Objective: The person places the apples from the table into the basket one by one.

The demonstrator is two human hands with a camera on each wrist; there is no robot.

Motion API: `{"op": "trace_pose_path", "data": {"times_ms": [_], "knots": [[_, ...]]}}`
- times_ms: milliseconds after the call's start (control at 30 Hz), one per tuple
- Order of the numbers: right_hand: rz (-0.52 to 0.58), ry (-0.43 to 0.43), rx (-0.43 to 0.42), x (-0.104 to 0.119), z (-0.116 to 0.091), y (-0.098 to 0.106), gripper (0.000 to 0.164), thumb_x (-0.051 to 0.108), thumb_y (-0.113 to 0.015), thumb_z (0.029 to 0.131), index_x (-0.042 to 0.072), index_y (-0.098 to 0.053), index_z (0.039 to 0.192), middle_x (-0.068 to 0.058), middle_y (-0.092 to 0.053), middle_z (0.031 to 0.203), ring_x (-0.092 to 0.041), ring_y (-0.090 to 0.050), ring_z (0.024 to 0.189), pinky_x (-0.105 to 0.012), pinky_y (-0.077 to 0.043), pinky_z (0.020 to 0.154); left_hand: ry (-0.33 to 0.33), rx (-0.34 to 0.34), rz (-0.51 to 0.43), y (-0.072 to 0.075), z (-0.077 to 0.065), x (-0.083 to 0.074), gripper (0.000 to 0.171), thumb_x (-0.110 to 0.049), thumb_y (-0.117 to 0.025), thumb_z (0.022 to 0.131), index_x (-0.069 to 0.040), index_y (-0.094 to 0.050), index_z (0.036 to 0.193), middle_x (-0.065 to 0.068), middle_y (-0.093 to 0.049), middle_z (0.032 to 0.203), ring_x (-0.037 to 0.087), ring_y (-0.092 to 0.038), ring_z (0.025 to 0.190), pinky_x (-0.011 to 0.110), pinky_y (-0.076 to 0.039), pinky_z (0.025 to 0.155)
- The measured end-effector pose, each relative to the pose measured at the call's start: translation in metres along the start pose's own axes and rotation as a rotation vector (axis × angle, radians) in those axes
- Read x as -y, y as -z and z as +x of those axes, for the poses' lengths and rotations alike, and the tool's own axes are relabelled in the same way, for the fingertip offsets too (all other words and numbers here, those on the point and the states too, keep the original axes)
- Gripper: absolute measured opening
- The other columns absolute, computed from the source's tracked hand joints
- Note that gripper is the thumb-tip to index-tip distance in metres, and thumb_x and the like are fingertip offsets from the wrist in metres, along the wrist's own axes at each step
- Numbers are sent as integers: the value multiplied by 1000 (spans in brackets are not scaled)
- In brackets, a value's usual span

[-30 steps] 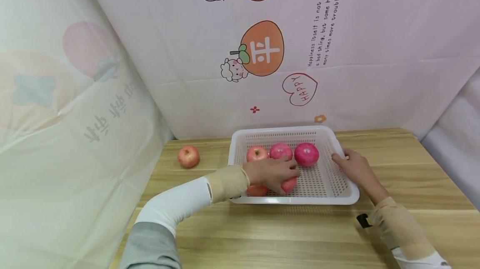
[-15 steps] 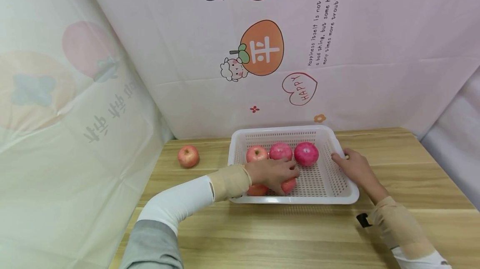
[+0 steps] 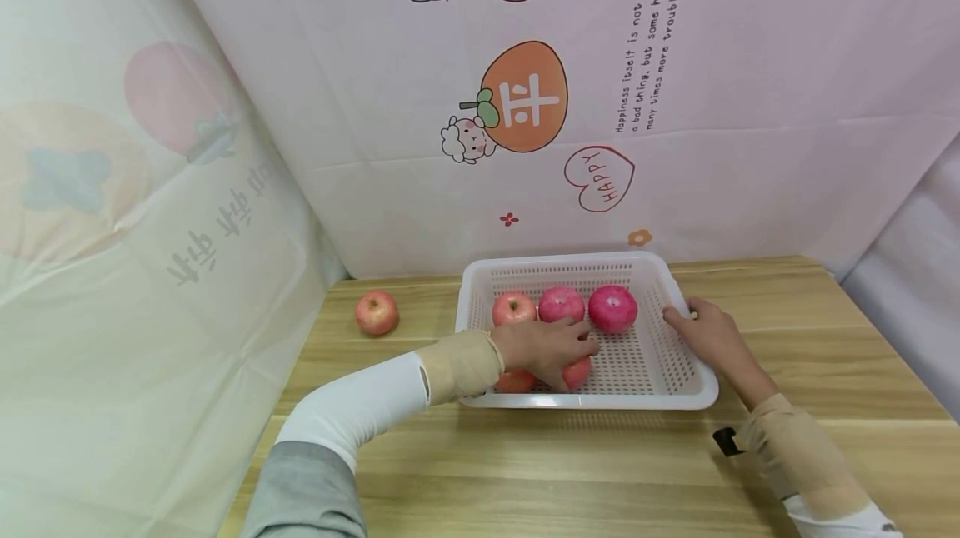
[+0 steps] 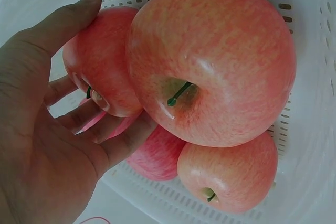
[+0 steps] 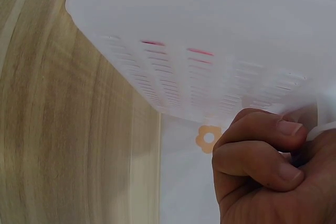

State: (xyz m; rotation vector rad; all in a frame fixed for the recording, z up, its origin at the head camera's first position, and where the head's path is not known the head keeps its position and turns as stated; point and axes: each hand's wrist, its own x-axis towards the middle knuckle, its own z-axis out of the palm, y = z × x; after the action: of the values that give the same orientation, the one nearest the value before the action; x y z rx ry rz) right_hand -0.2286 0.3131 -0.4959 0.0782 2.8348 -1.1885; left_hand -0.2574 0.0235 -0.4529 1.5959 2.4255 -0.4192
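Observation:
A white perforated plastic basket (image 3: 678,401) stands on the wooden table with several apples inside. My left hand (image 3: 540,348) reaches into it and holds a red apple (image 4: 105,61), thumb on one side and fingers curled round the other. Beside that, a large apple (image 4: 215,66) with a green stem fills the left wrist view; in the head view an apple (image 3: 515,381) shows partly under my wrist. A paler apple (image 3: 514,306), a pink one (image 3: 562,303) and a deep pink one (image 3: 613,309) line the back. My right hand (image 3: 716,342) grips the basket's right rim, fingers curled in the right wrist view.
One more apple (image 3: 377,312) sits on the table (image 3: 525,471), left of the basket. A printed white cloth (image 3: 405,188) hangs behind the table, and another cloth (image 3: 187,338) hangs along the left side. A small black tab (image 3: 727,441) sticks out by my right wrist.
Hardly anything differs. The held apple and the fingers of my left hand have shifted very slightly; the basket and my right hand stay in place.

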Motion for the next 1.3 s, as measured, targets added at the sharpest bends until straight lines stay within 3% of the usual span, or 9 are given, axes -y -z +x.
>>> {"op": "trace_pose_path", "data": {"times_ms": [367,800,1067,1300], "knots": [[25,-2,9,-1,1,-1,68,45,-46,111,-17,-46,141,-39,-67,117,-24,-74,81,-38,-63,64,-11,-21,-46,0,-1,2,56,-45,-73,95,-17,-55,140,2,-54,134,12,-55,116,21,-48,101],[10,7,-1,-2,1,-2,67,43,-46,111,-17,-47,139,-39,-67,114,-24,-73,79,-37,-62,63,20,-15,-80,6,-7,2,64,-47,-73,94,-17,-51,147,4,-51,140,14,-55,121,23,-53,96],[7,1,-7,-1,1,-2,66,42,-47,111,-18,-48,139,-38,-67,114,-24,-72,79,-36,-61,62,42,-13,-96,11,-13,3,67,-50,-73,95,-18,-50,150,3,-50,146,14,-53,128,26,-53,102],[5,0,-7,-2,2,-2,66,41,-47,111,-18,-47,140,-40,-66,117,-24,-73,80,-36,-62,63,42,-37,-115,14,-17,5,64,-50,-74,95,-18,-53,146,2,-52,138,13,-56,118,23,-53,93]]}}
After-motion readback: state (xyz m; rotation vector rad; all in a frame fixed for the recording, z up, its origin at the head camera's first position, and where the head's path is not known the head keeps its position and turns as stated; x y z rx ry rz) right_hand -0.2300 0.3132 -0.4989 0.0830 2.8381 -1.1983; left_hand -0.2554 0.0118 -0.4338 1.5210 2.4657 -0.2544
